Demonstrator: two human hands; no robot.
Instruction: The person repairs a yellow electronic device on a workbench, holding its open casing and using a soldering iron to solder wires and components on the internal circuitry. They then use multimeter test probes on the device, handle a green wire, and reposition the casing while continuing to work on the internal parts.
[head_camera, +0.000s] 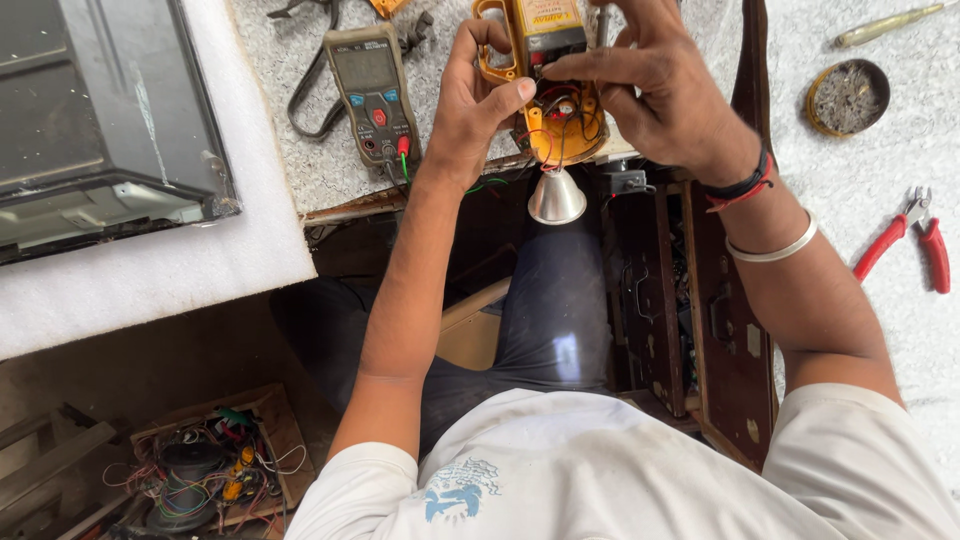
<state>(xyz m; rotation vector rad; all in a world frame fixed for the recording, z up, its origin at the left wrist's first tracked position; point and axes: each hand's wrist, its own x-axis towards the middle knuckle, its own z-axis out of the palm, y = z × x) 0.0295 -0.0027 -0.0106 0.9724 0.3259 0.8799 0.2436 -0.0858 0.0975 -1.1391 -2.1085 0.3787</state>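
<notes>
My left hand (475, 95) grips the left side of an opened orange torch body (548, 90), thumb pressed against its edge. My right hand (655, 85) is over the torch from the right, fingertips pinching at the red and black wires (565, 108) inside it. A silver cone-shaped reflector (556, 196) hangs below the torch at the bench edge. The torch is held just above the grey workbench (320, 170).
A grey multimeter (372, 92) with red and green leads lies left of the torch. Red-handled pliers (915, 245), a round tin (848, 97) and a screwdriver (890, 24) lie at the right. A flat screen panel (100, 120) rests on white foam. An open wooden drawer (700, 320) and a floor box of wires (210, 470) are below.
</notes>
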